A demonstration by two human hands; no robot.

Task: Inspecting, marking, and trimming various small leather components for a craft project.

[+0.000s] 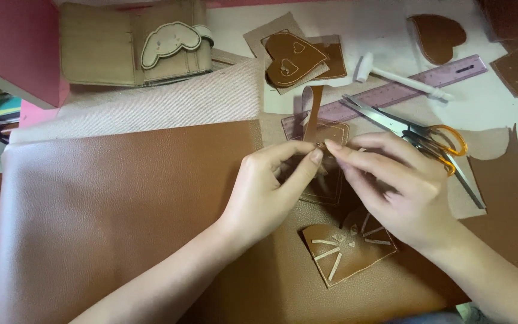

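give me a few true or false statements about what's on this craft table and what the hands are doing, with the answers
1. Both hands pinch something small at the end of a narrow brown strip. True: the left hand and right hand meet fingertip to fingertip at the strip.
2. The scissors have blue handles. False: the scissors have orange handles.
3. A purple ruler lies behind the scissors. True: the ruler runs slantwise there.
4. The right hand holds the small white mallet. False: the mallet lies untouched by the ruler.
5. A large brown leather sheet covers the near table. True: the sheet lies under both arms.
6. The stitched heart piece is green. False: the heart is brown.
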